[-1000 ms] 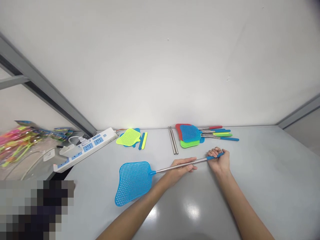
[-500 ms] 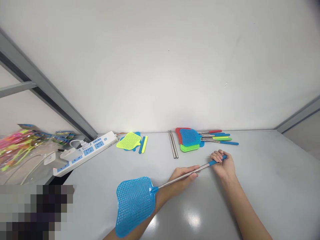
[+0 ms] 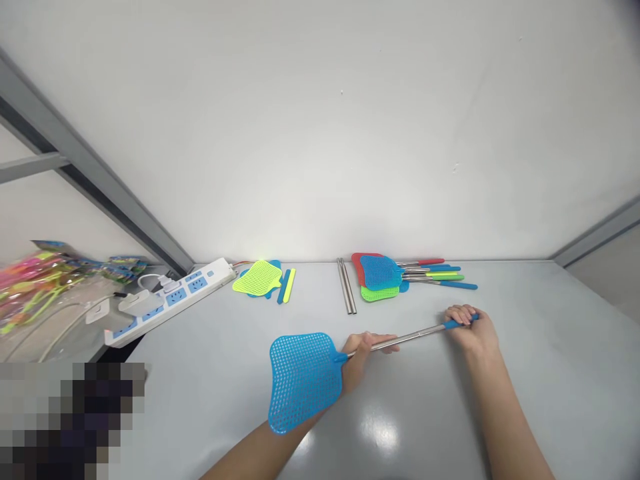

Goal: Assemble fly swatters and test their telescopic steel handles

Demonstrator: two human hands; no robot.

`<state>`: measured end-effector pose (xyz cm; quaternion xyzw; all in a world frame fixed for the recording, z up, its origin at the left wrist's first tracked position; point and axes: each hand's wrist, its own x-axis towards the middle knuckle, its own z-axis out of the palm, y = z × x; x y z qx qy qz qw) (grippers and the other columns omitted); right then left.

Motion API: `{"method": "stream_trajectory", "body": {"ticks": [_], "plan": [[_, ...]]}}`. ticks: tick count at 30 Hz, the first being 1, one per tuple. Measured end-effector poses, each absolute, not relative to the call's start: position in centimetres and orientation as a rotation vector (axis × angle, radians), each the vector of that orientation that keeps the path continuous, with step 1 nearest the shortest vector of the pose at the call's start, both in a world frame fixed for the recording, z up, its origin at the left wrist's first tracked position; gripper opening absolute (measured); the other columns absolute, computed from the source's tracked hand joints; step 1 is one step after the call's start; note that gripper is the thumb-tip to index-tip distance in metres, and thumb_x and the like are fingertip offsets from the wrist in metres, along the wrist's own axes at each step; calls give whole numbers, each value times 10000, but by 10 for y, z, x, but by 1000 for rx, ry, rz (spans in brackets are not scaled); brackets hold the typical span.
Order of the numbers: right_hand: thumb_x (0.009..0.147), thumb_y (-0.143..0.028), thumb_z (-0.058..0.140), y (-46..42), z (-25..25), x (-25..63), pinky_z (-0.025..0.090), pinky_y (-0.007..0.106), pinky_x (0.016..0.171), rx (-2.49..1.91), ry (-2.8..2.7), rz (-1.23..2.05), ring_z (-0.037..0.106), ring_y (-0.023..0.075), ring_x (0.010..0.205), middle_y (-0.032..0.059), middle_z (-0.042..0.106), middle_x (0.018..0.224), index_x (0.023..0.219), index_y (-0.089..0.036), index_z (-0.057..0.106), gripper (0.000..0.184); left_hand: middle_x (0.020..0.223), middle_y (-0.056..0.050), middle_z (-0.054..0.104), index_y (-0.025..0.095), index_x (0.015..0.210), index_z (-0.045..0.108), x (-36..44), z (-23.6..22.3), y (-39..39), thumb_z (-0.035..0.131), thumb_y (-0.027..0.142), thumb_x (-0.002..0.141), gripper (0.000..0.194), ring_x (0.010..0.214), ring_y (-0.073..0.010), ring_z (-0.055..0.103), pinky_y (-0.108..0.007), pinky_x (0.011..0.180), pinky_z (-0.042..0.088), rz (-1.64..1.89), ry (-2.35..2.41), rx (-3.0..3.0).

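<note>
A blue fly swatter [image 3: 306, 380] is held above the table, its perforated head to the left and its metal rod slanting up to the right. My right hand [image 3: 473, 328] is wrapped round its blue handle at the far end. Close to the head, my left hand [image 3: 367, 350] has the rod between thumb and fingers, the fingers lying fairly straight beneath it. Behind my hands, a stack of fly swatters [image 3: 381, 273] in red, blue and green lies with handles pointing right. Two bare metal rods [image 3: 347, 287] lie to the left of that stack.
Loose swatter heads [image 3: 259, 278], yellow on top of blue, lie at the back left beside a blue grip and a yellow grip [image 3: 289, 286]. A white power strip [image 3: 175, 300] with plugs and cables runs along the left edge. Bagged colourful items [image 3: 45, 287] lie beyond it.
The fly swatter has shifted right and lies flatter across the view. My right hand moved right with the handle, while my left hand is now closer to the swatter's head.
</note>
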<state>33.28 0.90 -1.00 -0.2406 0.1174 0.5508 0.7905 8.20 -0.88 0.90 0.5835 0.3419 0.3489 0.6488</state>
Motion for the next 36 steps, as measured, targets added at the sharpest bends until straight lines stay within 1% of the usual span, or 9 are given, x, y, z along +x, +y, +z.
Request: {"method": "stream_trajectory", "body": {"ticks": [3, 6, 9, 12, 15, 19, 26, 31, 36], "plan": [[547, -34, 310, 8, -14, 339, 264, 174, 300, -538, 207, 1187, 234, 52, 302, -85, 173, 425, 538, -187, 207, 184, 862, -77, 643, 115, 983, 595, 84, 0, -7, 53, 479, 816, 675, 901, -206, 535, -369, 852, 354, 840, 742, 1232], [541, -37, 314, 7, -16, 341, 279, 180, 308, -545, 186, 1183, 243, 53, 306, -84, 181, 430, 539, -187, 207, 185, 818, -83, 649, 104, 977, 597, 86, -9, -4, 19, 488, 807, 714, 898, -216, 536, -385, 851, 347, 840, 781, 1172], [539, -44, 308, 7, -15, 341, 274, 185, 303, -542, 212, 1177, 236, 57, 303, -83, 178, 426, 541, -189, 203, 180, 810, -78, 650, 110, 976, 598, 86, -9, -3, 35, 481, 810, 695, 867, -209, 543, -381, 850, 343, 822, 777, 1183], [552, -54, 311, 6, -14, 340, 277, 186, 300, -549, 229, 1164, 239, 57, 300, -85, 189, 420, 547, -192, 196, 180, 843, -65, 643, 132, 1001, 586, 82, -1, -4, 55, 463, 819, 651, 844, -194, 542, -359, 820, 360, 774, 769, 1246], [568, -63, 311, 5, -14, 341, 272, 186, 292, -544, 242, 1147, 238, 56, 293, -86, 204, 413, 551, -195, 192, 178, 906, -35, 627, 181, 1013, 581, 76, 11, -5, 118, 460, 820, 574, 891, -187, 515, -336, 848, 336, 641, 777, 1363], [576, -70, 321, 3, -17, 343, 273, 182, 287, -531, 212, 1147, 243, 51, 284, -89, 214, 408, 548, -195, 188, 185, 917, -7, 621, 217, 943, 613, 71, 17, -6, 182, 475, 804, 521, 957, -180, 474, -296, 901, 284, 605, 836, 1472], [579, -76, 319, 3, -17, 340, 257, 181, 279, -506, 201, 1149, 243, 53, 280, -89, 207, 402, 545, -197, 170, 195, 900, -2, 621, 224, 907, 621, 75, 5, -9, 165, 451, 811, 519, 948, -176, 480, -292, 906, 278, 640, 879, 1497], [578, -82, 312, 4, -17, 339, 249, 185, 273, -497, 247, 1156, 233, 57, 276, -87, 208, 397, 544, -198, 163, 192, 888, 1, 620, 223, 887, 624, 74, 3, -9, 198, 445, 810, 486, 901, -171, 498, -290, 887, 293, 632, 876, 1537], [573, -100, 330, 5, -19, 336, 250, 180, 270, -467, 211, 1172, 239, 53, 268, -89, 207, 385, 533, -196, 158, 201, 858, -13, 620, 198, 875, 620, 76, 9, -11, 145, 397, 836, 517, 907, -166, 482, -288, 866, 298, 672, 897, 1567]]}}
